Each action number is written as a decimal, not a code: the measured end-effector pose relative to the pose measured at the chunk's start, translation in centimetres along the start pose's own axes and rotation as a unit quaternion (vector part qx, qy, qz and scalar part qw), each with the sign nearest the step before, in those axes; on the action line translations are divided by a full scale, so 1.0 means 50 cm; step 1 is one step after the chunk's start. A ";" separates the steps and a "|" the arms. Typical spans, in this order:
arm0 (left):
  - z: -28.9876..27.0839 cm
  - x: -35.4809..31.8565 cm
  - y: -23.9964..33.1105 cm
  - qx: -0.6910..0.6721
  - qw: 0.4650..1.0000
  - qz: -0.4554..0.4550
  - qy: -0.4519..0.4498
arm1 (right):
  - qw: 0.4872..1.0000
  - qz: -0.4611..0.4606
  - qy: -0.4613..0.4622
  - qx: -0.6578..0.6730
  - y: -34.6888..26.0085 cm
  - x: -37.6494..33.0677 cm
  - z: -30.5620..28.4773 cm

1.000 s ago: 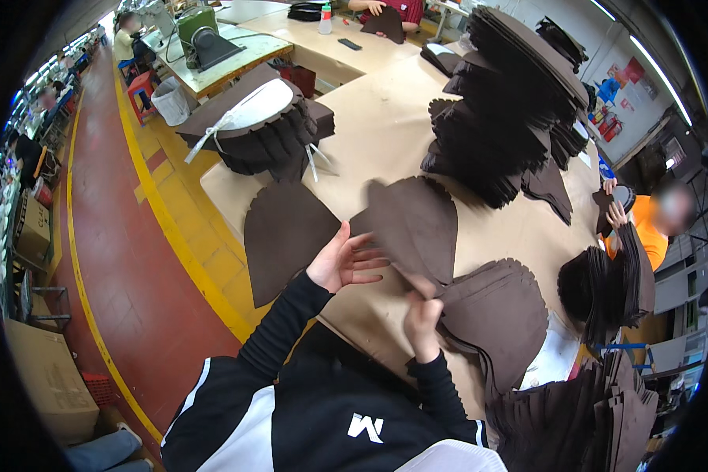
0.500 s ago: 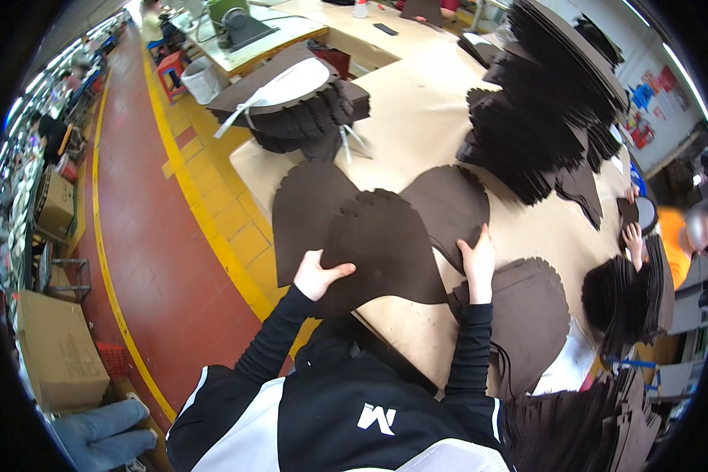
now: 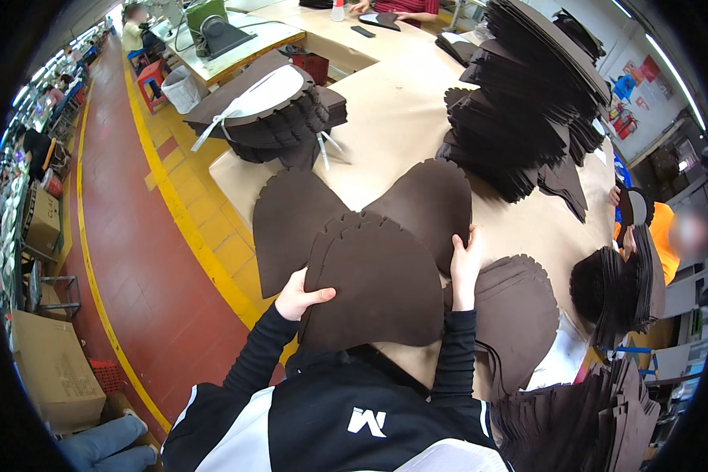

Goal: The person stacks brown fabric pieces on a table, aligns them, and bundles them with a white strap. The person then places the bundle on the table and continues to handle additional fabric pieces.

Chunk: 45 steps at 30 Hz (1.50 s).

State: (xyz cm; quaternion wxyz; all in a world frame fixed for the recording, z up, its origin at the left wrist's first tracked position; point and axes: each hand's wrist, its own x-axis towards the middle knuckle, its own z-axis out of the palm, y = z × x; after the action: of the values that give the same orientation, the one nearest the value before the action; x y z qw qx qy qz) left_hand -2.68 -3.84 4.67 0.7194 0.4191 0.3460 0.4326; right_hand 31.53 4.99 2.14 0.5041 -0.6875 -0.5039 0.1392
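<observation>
Several dark brown flat panels with curved, notched edges [image 3: 374,279] lie stacked and slightly fanned in front of my body. My left hand [image 3: 303,296] grips their left edge, thumb on top and fingers beneath. Behind this stack spread two more panels: a left brown panel [image 3: 291,212] and a right brown panel [image 3: 429,200]. My right hand [image 3: 466,266] pinches the outer edge of the right panel, its fingers partly hidden. Right of my right forearm, a pile of similar panels [image 3: 515,307] rests on the tan table [image 3: 377,102].
Tall stacks of brown panels [image 3: 519,102] stand at the far right. A tied bundle [image 3: 267,110] lies far left, near a green machine [image 3: 212,27]. A co-worker in orange [image 3: 662,236] handles pieces at right; another in red [image 3: 417,6] sits beyond the table. A walkway [image 3: 141,259] runs left.
The front panels have come down toward my body, with their notched edges more fanned. The right panel shows more of its surface. Both hands stay on the panels' edges.
</observation>
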 end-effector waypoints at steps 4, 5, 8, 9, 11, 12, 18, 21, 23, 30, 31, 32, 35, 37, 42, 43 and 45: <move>-0.021 0.021 -0.104 0.195 0.976 0.081 0.061 | 0.930 0.102 -0.029 0.352 -0.069 0.014 -0.079; -0.001 0.020 -0.086 0.106 0.989 0.076 0.074 | 0.918 0.125 -0.038 0.374 -0.061 0.019 -0.116; 0.041 0.007 -0.041 -0.128 0.989 0.034 0.057 | 0.878 0.079 -0.081 0.464 -0.134 -0.002 -0.200; 0.033 0.011 -0.050 -0.076 0.993 0.065 0.056 | 0.868 0.099 -0.094 0.478 -0.153 -0.015 -0.215; 0.010 0.019 -0.064 0.035 0.990 0.126 0.059 | 0.868 0.125 -0.195 0.439 -0.164 -0.044 -0.230; -0.015 0.029 -0.080 0.080 0.992 0.079 0.052 | 0.864 0.138 -0.215 0.435 -0.159 -0.067 -0.225; -0.030 0.046 -0.069 0.016 0.991 -0.076 0.105 | 0.909 0.143 -0.349 0.178 -0.056 -0.171 -0.146; -0.034 0.036 -0.106 0.108 0.986 -0.034 0.120 | 0.955 0.023 -0.294 0.000 -0.066 -0.130 -0.129; -0.045 0.039 -0.120 0.191 0.977 0.002 0.093 | 0.980 0.010 -0.194 0.040 -0.086 -0.080 -0.097; -0.021 0.013 -0.113 0.097 0.991 -0.019 0.090 | 0.948 0.036 -0.095 -0.303 0.006 0.034 0.004; -0.013 0.008 -0.111 0.058 0.995 -0.009 0.084 | 0.954 0.034 -0.103 -0.278 0.001 0.033 0.000; -0.021 0.014 -0.121 0.053 0.995 0.011 0.088 | 0.964 0.018 -0.082 -0.254 -0.006 0.033 -0.002; -0.031 0.019 -0.140 0.004 0.992 0.041 0.118 | 0.989 -0.027 -0.023 -0.145 -0.049 0.020 -0.020; 0.022 0.019 -0.078 -0.056 0.989 0.011 0.140 | 0.998 -0.052 0.032 -0.033 -0.078 0.010 -0.068; -0.010 0.024 -0.075 -0.182 0.973 -0.107 0.096 | 0.960 -0.037 0.012 0.279 -0.179 -0.062 -0.179; -0.012 0.025 -0.074 -0.185 0.973 -0.102 0.096 | 0.961 -0.039 0.039 0.271 -0.183 -0.081 -0.190; -0.010 0.032 -0.073 -0.192 0.973 -0.093 0.091 | 0.951 -0.053 0.145 0.266 -0.167 -0.124 -0.196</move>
State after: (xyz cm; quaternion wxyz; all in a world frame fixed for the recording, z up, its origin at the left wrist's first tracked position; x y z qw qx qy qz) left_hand -1.26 -3.21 0.98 0.7889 0.1978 0.3582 0.4586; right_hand 30.95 -5.74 11.56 0.7430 -0.5134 -0.4060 0.1397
